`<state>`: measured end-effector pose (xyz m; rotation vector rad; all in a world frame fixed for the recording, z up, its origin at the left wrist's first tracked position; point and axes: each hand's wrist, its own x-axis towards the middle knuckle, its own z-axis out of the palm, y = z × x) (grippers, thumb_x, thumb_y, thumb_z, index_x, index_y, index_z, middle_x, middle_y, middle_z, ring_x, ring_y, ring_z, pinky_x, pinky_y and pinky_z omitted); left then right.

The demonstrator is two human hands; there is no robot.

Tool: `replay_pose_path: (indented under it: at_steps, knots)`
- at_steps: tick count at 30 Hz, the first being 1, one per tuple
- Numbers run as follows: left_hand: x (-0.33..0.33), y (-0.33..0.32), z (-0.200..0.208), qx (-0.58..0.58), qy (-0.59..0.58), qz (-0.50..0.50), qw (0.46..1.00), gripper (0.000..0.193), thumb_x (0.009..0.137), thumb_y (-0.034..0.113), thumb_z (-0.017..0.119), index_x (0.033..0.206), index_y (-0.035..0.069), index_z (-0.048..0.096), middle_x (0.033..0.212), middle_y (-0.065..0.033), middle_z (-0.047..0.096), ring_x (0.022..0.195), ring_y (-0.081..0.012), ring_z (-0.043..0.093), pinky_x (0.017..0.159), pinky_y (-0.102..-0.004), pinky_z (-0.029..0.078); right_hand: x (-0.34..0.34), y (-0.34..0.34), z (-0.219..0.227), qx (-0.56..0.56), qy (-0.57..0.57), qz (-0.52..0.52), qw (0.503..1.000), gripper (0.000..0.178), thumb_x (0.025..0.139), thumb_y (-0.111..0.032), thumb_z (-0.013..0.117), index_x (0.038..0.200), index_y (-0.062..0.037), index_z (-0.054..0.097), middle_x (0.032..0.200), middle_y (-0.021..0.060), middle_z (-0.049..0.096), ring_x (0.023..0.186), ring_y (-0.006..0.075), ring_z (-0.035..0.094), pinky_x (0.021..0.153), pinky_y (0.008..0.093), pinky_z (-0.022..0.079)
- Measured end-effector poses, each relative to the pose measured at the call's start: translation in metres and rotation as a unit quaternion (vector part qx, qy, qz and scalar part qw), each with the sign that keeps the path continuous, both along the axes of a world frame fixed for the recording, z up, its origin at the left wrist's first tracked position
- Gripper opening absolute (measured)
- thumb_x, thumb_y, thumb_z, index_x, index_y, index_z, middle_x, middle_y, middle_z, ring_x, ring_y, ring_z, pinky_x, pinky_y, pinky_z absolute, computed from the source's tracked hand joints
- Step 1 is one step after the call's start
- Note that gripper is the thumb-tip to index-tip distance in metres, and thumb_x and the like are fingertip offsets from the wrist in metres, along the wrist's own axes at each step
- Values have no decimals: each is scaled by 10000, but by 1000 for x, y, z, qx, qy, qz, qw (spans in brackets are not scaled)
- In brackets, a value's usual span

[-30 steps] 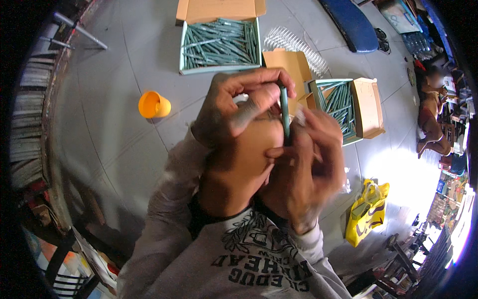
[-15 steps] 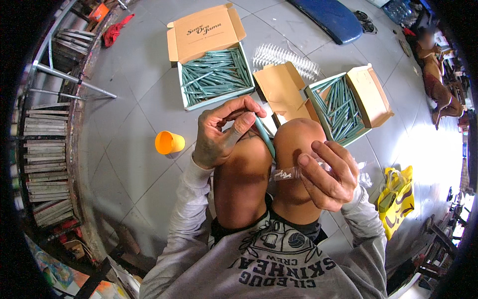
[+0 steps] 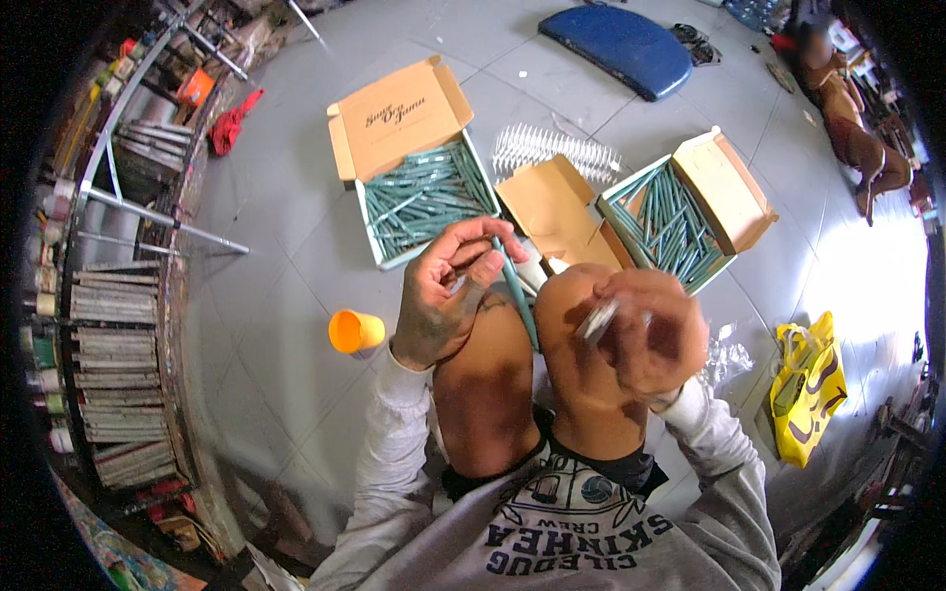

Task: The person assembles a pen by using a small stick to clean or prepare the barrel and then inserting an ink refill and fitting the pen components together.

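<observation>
Between the thumb and fingers of my left hand [image 3: 443,295] is a slim green tapered stick [image 3: 516,295], slanting down over my knees. My right hand [image 3: 655,340], smeared by motion, is raised over my right knee. A small clear plastic sleeve [image 3: 598,319] shows at its fingertips. Beyond my left hand lies an open cardboard box [image 3: 402,110] full of similar green sticks [image 3: 429,197]. A second open box [image 3: 731,192] to the right holds more sticks [image 3: 675,222]. Between them, another brown cardboard box [image 3: 552,205] has its lid raised; my knees partly hide it.
A yellow cup [image 3: 356,332] stands left of my knees. Clear plastic scraps [image 3: 727,357] and a yellow bag [image 3: 810,394] lie to the right. White strips [image 3: 554,150] and a blue board [image 3: 616,49] lie farther off. Shelves [image 3: 118,345] line the left; a person [image 3: 852,118] is far right.
My right hand has turned and its fingers have drawn in, with the plastic sleeve now at the fingertips. The left hand keeps the stick. The whole view has shifted somewhat.
</observation>
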<state>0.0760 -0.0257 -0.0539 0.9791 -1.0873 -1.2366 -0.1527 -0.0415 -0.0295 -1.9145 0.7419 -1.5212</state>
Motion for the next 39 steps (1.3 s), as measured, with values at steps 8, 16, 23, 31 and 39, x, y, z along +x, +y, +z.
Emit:
replay_pose_path:
  at_steps: [8, 16, 23, 31, 39]
  knots:
    - [-40, -14, 68, 59, 79, -1, 995, 201, 962, 209, 463, 1054, 62, 566, 746, 51, 402, 561, -28, 322, 505, -188, 278, 19, -9, 35, 398, -453, 234, 763, 167, 1047, -167, 527, 1006, -6, 515, 962, 149, 634, 718, 192, 658, 648, 317, 552]
    - [-82, -4, 63, -26, -3, 121, 992, 219, 926, 173, 738, 1047, 2, 674, 980, -59, 677, 941, -95, 598, 859, -252, 474, 40, -31, 19, -187, 11, -260, 947, 216, 861, 33, 706, 1069, 6, 658, 956, 165, 696, 684, 264, 649, 626, 304, 539]
    - [-82, -3, 50, 118, 222, 68, 965, 259, 952, 232, 707, 1133, 64, 628, 754, 70, 540, 456, 21, 275, 392, -202, 173, 29, -29, 15, -191, 119, -187, 956, 461, 740, 33, 753, 1191, -4, 668, 1107, 153, 662, 846, 287, 655, 709, 353, 550]
    - [-75, -8, 45, 167, 297, 15, 940, 306, 979, 253, 645, 1231, 92, 584, 804, 67, 526, 490, 3, 314, 400, -184, 231, 23, -31, 13, -192, 99, -153, 964, 409, 699, 24, 771, 1101, -27, 719, 1096, 141, 688, 842, 270, 695, 651, 334, 568]
    - [-75, -13, 39, -34, -25, 190, 981, 176, 900, 132, 749, 1035, 19, 742, 934, -12, 573, 800, -52, 508, 537, -160, 379, 37, -25, 3, 96, -173, -42, 979, 273, 804, -12, 778, 1055, 52, 693, 1058, 156, 702, 908, 209, 699, 742, 297, 554]
